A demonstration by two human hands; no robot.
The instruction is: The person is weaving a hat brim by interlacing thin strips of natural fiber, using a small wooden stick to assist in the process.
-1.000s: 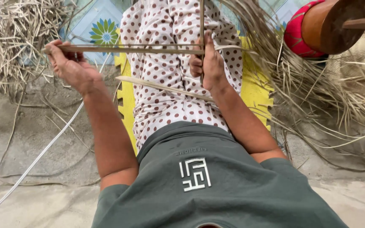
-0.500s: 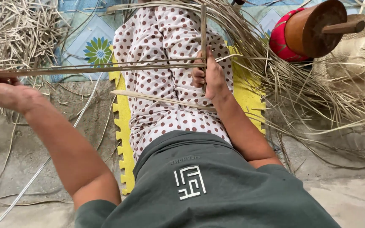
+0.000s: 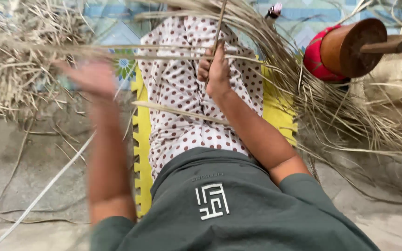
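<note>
Now right hand (image 3: 217,69) gripping stick (image 3: 218,25) (upright)

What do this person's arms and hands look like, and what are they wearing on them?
Both arms are bare from the short sleeves down. The left hand and right hand wear no gloves, and no rings or wristbands show. The left is motion-blurred. The dark grey-green T-shirt has a white angular emblem on the chest.

Thin dry reed stalk (image 3: 219,28), upright over spotted lap; long pale strips (image 3: 117,52) crosswise.
</note>
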